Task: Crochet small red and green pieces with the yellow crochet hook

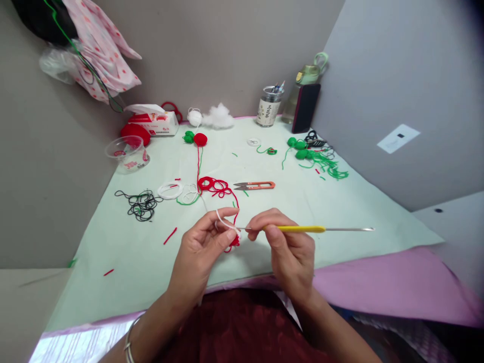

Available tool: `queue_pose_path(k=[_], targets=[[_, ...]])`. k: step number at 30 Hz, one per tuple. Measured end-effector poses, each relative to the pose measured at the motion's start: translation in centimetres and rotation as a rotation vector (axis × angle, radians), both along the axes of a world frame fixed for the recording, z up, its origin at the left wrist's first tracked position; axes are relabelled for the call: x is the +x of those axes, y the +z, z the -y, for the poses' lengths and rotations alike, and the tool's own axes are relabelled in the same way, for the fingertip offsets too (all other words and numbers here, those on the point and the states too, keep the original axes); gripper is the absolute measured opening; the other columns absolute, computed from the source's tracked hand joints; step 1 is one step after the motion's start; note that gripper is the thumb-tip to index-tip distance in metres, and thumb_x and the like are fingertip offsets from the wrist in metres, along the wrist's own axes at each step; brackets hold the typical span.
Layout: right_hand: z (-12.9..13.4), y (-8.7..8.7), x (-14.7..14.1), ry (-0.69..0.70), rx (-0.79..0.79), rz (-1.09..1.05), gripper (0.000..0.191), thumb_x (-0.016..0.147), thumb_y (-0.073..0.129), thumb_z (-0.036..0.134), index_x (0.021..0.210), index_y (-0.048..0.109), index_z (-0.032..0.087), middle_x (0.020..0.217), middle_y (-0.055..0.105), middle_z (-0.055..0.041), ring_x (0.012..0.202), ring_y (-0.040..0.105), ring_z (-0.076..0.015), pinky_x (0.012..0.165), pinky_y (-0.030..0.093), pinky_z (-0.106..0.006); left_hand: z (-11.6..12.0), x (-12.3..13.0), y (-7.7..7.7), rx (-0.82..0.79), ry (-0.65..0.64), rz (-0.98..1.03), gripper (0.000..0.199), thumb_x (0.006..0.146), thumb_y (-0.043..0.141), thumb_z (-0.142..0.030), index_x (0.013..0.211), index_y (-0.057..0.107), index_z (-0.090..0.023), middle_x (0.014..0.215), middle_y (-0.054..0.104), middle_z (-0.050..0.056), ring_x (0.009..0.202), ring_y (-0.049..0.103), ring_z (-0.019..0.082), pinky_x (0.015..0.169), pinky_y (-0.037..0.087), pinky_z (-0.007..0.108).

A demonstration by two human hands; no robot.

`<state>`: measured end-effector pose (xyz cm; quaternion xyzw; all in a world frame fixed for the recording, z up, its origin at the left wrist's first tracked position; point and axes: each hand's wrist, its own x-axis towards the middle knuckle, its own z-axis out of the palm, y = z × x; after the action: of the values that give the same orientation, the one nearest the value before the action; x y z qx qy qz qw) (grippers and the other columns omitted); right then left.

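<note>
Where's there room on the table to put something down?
Mostly the right side, between the green strands and the near edge of the table, though the hook reaches over it. Left front, below the black yarn, is bare around two red scraps. It's crowded beyond the left hand, with red yarn, white yarn and snips.

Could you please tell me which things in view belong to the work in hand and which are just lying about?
In use:
- yellow-handled hook, in the right hand
- red and white piece, in the left hand
- red ball, its strand leading towards the hands

Apparently lying about:
- black yarn
- tissue box
- phone
- pen cup
</note>
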<state>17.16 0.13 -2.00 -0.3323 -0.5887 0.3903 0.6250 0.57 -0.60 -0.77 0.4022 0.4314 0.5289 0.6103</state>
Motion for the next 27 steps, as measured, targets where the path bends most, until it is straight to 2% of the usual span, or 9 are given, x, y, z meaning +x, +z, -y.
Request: queue_pose_path(k=[6,12,15,18,21,24,27], targets=[[-0.4,0.1,0.5,0.079,-0.026,0.012,0.025,0.109,0.057,0.026,0.098,0.080,0.024,0.087,0.072,-0.0030,0.083,0.066,-0.0174,0.078,0.052,-0.034,-0.2,-0.7,0.0,0.025,-0.062,-0.054,0.023,0.092,0.083,-0.032,0.115,0.084,-0.033,0.085,0.072,-0.002,0.080,0.065,0.012,0.080,0.052,0.022],[-1.3,0.1,0.2,0.305,-0.360,-0.367,0.030,0.099,0.072,0.045,0.083,0.078,0.020,0.075,0.067,-0.0016,0.063,0.062,-0.0148,0.061,0.053,-0.030,-0.4,-1.1,0.1,-0.003,-0.155,0.018,0.023,0.088,0.087,-0.031,0.111,0.085,-0.030,0.083,0.076,0.000,0.081,0.069,0.014,0.082,0.056,0.025],[-1.2,0.1,-0.3,0.370,-0.438,-0.441,0.031,0.097,0.074,0.047,0.081,0.078,0.021,0.070,0.065,-0.0003,0.061,0.060,-0.0135,0.061,0.052,-0.027,-0.4,-1.0,0.3,-0.008,-0.161,0.047,0.023,0.086,0.089,-0.029,0.109,0.086,-0.029,0.082,0.076,0.000,0.082,0.071,0.016,0.085,0.058,0.029],[-1.0,-0.3,-0.7,0.329,-0.386,-0.436,0.028,0.097,0.074,0.047,0.084,0.080,0.023,0.072,0.065,0.0002,0.063,0.060,-0.0130,0.063,0.053,-0.027,-0.4,-0.7,0.4,-0.020,-0.140,0.065,0.027,0.082,0.092,-0.027,0.108,0.086,-0.030,0.082,0.075,-0.001,0.082,0.074,0.017,0.087,0.060,0.030],[-0.7,-0.7,-1.0,0.218,-0.261,-0.319,0.022,0.099,0.073,0.045,0.090,0.083,0.027,0.082,0.070,-0.0013,0.069,0.062,-0.0147,0.068,0.054,-0.030,-0.5,-0.4,0.3,-0.028,-0.076,0.027,0.031,0.080,0.093,-0.028,0.110,0.086,-0.030,0.085,0.072,-0.001,0.082,0.073,0.016,0.085,0.060,0.028],[-0.4,-0.6,-1.3,0.117,-0.142,-0.177,0.012,0.098,0.075,0.034,0.093,0.084,0.028,0.085,0.072,-0.0027,0.082,0.066,-0.0181,0.076,0.054,-0.032,-0.5,-0.2,0.3,-0.005,-0.026,-0.005,0.033,0.080,0.093,-0.027,0.112,0.086,-0.031,0.086,0.070,-0.002,0.079,0.069,0.013,0.081,0.059,0.024],[-0.3,-0.3,-1.3,0.074,-0.139,-0.137,0.007,0.090,0.083,0.021,0.088,0.084,0.028,0.084,0.072,-0.0016,0.084,0.066,-0.0178,0.076,0.055,-0.031,-0.6,-0.3,0.3,0.018,-0.035,-0.024,0.033,0.082,0.091,-0.027,0.115,0.085,-0.031,0.087,0.069,-0.002,0.080,0.067,0.013,0.081,0.057,0.023]])
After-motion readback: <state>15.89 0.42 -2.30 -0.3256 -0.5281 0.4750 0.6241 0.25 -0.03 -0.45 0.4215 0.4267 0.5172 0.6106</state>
